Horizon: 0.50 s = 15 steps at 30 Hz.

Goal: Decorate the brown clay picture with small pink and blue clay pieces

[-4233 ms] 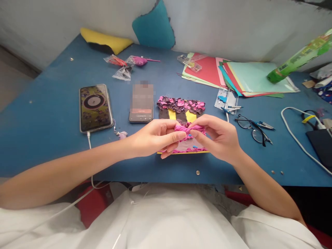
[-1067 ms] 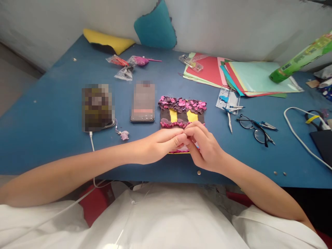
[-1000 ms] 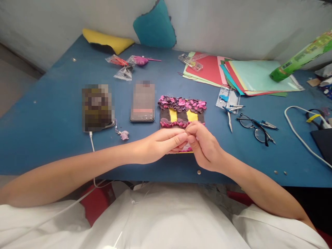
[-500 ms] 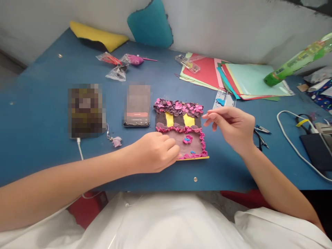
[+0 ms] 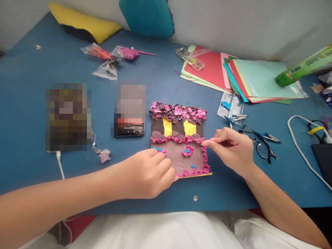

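Observation:
A clay picture (image 5: 186, 160) lies on the table, with pink and dark purple petals along the top, yellow and black-brown bands below them, and a mauve field edged in ruffled magenta clay. Small pink and blue clay flowers dot the mauve part. My left hand (image 5: 149, 174) is curled closed over its lower left corner; its fingertips are hidden. At the right border, beside the ruffled edge, my right hand (image 5: 232, 148) has thumb and forefinger pinched together. Whatever may be between them is too small to name.
Left of the picture lie a phone (image 5: 131, 114), a blurred-out device (image 5: 67, 117) on a white cable and a purple charm (image 5: 104, 155). Glasses (image 5: 261, 147), a clear case (image 5: 223, 107) with blue clay and coloured paper sheets (image 5: 269, 77) are to the right. Plastic bags (image 5: 106, 69) lie behind.
My right hand has come down to the picture's right edge, its fingers drawing into a pinch. The left hand stays at the lower left corner. The view has shifted closer.

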Tool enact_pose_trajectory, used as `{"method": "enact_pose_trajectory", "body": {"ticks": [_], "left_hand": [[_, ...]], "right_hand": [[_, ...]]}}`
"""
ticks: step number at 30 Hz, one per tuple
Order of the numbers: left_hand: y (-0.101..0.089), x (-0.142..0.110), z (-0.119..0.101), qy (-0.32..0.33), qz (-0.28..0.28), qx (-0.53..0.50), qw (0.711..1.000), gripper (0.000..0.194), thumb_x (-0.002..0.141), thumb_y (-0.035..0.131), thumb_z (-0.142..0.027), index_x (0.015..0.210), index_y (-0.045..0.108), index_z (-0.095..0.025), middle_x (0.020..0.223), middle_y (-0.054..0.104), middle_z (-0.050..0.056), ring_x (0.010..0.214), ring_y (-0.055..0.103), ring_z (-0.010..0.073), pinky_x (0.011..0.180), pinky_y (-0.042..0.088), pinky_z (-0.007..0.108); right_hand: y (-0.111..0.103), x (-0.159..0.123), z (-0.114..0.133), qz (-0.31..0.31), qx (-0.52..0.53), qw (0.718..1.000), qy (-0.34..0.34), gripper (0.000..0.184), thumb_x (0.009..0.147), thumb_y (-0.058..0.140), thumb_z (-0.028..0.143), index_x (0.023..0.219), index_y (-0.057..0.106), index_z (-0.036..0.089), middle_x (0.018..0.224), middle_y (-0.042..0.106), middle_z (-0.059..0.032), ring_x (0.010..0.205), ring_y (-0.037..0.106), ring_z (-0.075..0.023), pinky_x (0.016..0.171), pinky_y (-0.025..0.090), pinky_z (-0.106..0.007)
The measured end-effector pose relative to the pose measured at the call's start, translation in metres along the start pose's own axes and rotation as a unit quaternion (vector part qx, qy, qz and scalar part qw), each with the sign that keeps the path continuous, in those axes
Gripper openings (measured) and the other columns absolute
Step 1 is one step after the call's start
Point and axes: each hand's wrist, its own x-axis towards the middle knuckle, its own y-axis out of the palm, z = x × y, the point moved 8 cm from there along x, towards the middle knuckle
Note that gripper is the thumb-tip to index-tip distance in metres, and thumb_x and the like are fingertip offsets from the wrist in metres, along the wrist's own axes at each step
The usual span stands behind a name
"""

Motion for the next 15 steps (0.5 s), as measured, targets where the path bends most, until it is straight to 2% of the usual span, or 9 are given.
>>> {"method": "enact_pose_trajectory", "body": {"ticks": [6,11,15], "left_hand": [[-0.0009,-0.0003,0.0006,-0.001,0.007,-0.007,1.0,0.032,0.089,0.05,-0.017,0.057,0.047,-0.018,0.05,0.043,-0.002,0.046,0.037,0.013,0.046,0.027,0.029],[-0.0011,-0.0001,-0.0011,-0.001,0.007,-0.006,1.0,0.033,0.09,0.048,-0.017,0.057,0.047,-0.019,0.05,0.043,-0.002,0.045,0.037,0.0131,0.046,0.027,0.03],[-0.0008,-0.0014,-0.001,0.003,0.011,-0.006,1.0,0.032,0.089,0.049,-0.016,0.058,0.048,-0.018,0.051,0.043,-0.002,0.045,0.038,0.0129,0.046,0.028,0.029]], "right_hand": [[0.0059,-0.0011,0.0008,0.025,0.024,0.999,-0.007,0.051,0.071,0.078,0.033,0.053,0.032,0.019,0.047,0.037,0.0081,0.043,0.035,-0.0055,0.039,0.03,-0.018],[0.0065,-0.0029,0.0038,0.039,0.008,0.999,-0.026,0.052,0.072,0.078,0.032,0.054,0.031,0.02,0.048,0.037,0.0078,0.043,0.035,-0.0057,0.039,0.03,-0.019],[0.0071,-0.0013,0.0029,0.06,-0.006,0.998,-0.015,0.048,0.074,0.076,0.036,0.056,0.035,0.02,0.051,0.042,0.0067,0.045,0.04,-0.0062,0.04,0.032,-0.019]]}}
